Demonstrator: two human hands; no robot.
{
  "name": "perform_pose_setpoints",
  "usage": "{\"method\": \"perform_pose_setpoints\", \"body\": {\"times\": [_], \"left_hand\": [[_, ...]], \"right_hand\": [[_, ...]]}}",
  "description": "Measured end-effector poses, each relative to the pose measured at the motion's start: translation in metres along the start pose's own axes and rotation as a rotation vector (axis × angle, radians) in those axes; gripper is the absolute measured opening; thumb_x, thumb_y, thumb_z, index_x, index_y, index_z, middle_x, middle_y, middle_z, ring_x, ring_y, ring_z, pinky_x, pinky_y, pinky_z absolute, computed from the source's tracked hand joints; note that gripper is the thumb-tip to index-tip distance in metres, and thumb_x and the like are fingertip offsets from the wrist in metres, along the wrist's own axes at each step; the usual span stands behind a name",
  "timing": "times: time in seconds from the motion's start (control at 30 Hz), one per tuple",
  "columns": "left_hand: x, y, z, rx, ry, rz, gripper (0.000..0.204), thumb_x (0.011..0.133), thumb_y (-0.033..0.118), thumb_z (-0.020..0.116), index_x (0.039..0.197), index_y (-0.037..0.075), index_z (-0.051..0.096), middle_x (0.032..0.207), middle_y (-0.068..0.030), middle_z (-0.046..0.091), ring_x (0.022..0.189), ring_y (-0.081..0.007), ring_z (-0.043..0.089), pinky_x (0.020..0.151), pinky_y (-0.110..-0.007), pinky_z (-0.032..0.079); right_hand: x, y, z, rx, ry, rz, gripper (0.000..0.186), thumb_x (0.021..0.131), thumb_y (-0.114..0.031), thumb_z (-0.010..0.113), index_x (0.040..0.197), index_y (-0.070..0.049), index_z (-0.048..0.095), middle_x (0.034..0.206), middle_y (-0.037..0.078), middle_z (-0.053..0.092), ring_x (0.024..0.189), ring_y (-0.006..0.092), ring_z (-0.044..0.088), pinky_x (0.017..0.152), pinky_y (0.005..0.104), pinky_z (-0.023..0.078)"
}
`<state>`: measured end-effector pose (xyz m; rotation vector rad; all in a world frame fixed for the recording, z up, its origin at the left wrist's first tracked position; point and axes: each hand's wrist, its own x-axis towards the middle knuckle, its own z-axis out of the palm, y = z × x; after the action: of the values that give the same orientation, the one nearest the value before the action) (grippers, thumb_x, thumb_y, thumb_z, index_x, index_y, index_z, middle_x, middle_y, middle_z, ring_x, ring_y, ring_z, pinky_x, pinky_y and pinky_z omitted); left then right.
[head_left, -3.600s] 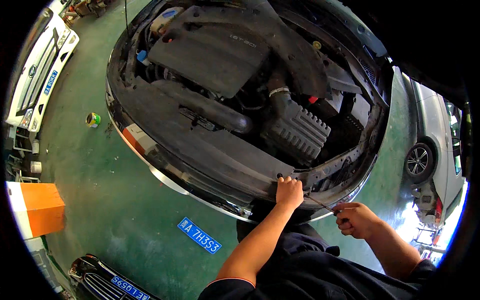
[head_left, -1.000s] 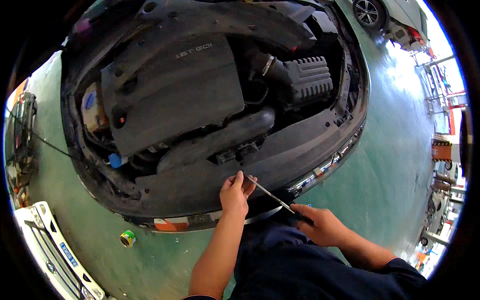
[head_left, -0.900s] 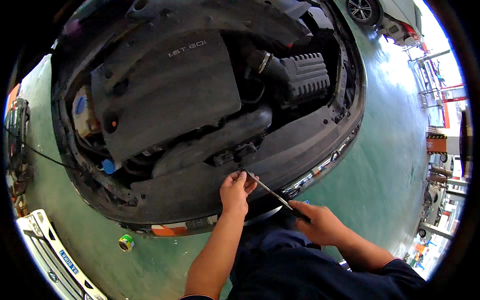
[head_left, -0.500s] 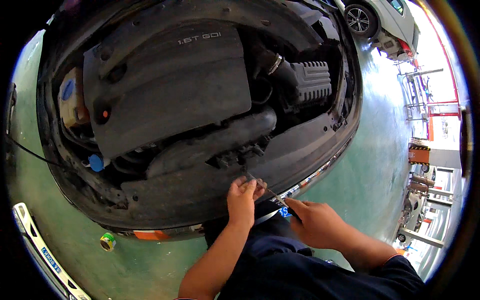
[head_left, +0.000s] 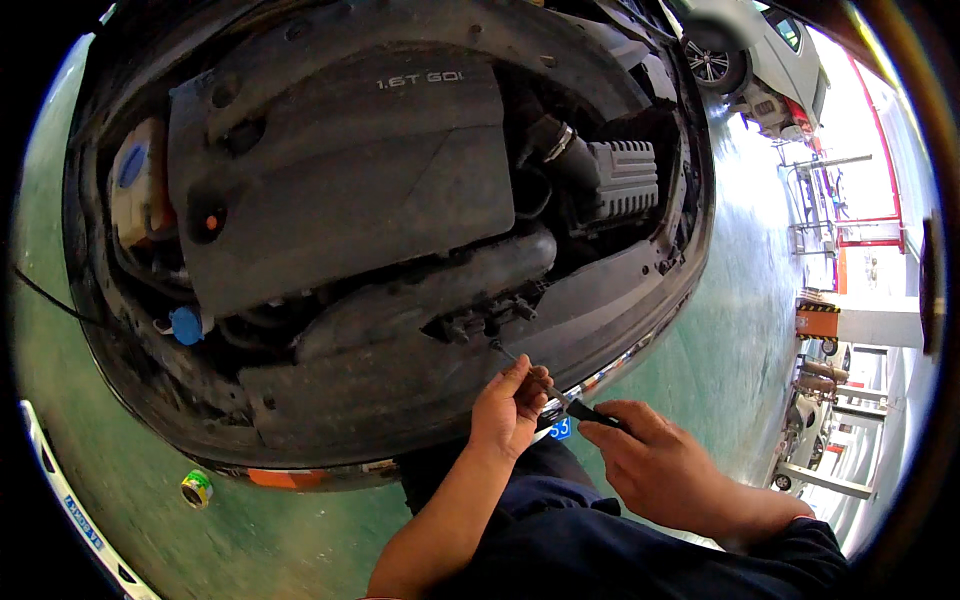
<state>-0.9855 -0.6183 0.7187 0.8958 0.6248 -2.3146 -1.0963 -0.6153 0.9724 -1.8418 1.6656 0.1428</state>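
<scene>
A screwdriver (head_left: 583, 410) with a black handle and thin metal shaft slants across the front panel (head_left: 380, 385) of a car's open engine bay. My right hand (head_left: 660, 465) is wrapped round its handle. Nearer the tip, the fingers of my left hand (head_left: 508, 408) are closed around the shaft. The tip lies at a small dark spot in the panel, just below a black latch (head_left: 490, 318); whether it sits inside a hole I cannot tell. Behind the latch runs a black air duct (head_left: 430, 280).
A large engine cover (head_left: 340, 190) fills the bay, with a ribbed airbox (head_left: 625, 180) at its right. A blue cap (head_left: 186, 325) and pale reservoir (head_left: 140, 190) are at the left. A small can (head_left: 197, 489) stands on the green floor; another car (head_left: 765, 75) is at far right.
My right hand has shifted slightly right and down, and more of the screwdriver's handle shows. My left hand has moved a little right, still on the shaft. The whole view has shifted slightly.
</scene>
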Motion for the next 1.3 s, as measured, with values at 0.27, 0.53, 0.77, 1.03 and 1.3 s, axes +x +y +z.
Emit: {"method": "perform_pose_setpoints", "body": {"times": [0.27,0.53,0.77,1.03,1.3], "left_hand": [[-0.012,0.006,0.023,0.042,-0.035,-0.004,0.018,0.105,0.022,0.065,0.112,0.006,0.068,0.102,-0.0088,0.074,0.095,-0.02,0.072,0.072,-0.028,0.056],[-0.001,0.014,-0.001,0.146,0.024,-0.053,0.019,0.104,0.027,0.068,0.106,0.008,0.068,0.099,-0.0095,0.075,0.09,-0.0206,0.073,0.067,-0.029,0.055],[-0.019,0.014,0.032,0.269,0.136,-0.011,0.019,0.103,0.025,0.068,0.111,0.007,0.069,0.095,-0.0054,0.073,0.084,-0.018,0.071,0.074,-0.033,0.058],[-0.02,0.026,0.02,0.358,0.213,0.003,0.018,0.1,0.026,0.073,0.098,0.008,0.071,0.088,-0.006,0.072,0.076,-0.0183,0.068,0.066,-0.032,0.053],[-0.027,0.019,0.048,0.414,0.355,0.039,0.02,0.104,0.025,0.066,0.104,0.006,0.068,0.084,-0.0053,0.07,0.069,-0.0172,0.063,0.066,-0.034,0.049]], "right_hand": [[0.0,0.011,0.01,0.19,-0.02,0.268,0.036,0.094,-0.019,0.072,0.124,-0.002,0.064,0.114,0.014,0.066,0.092,0.0298,0.069,0.075,0.0419,0.059],[-0.009,0.029,0.03,0.044,0.31,-0.034,0.041,0.092,-0.026,0.075,0.125,-0.004,0.063,0.089,0.013,0.063,0.082,0.0282,0.069,0.069,0.0386,0.057],[-0.013,0.035,0.034,0.225,0.143,0.157,0.045,0.089,-0.03,0.076,0.123,-0.004,0.063,0.083,0.007,0.062,0.073,0.0236,0.068,0.059,0.0356,0.055],[-0.019,0.035,0.018,0.179,0.232,-0.077,0.042,0.088,-0.023,0.075,0.127,-0.011,0.066,0.079,0.003,0.057,0.067,0.0174,0.059,0.061,0.0322,0.052],[-0.014,0.048,0.037,0.335,0.176,0.034,0.044,0.087,-0.031,0.077,0.124,-0.009,0.066,0.069,-0.001,0.049,0.062,0.0156,0.058,0.059,0.0295,0.05]]}}
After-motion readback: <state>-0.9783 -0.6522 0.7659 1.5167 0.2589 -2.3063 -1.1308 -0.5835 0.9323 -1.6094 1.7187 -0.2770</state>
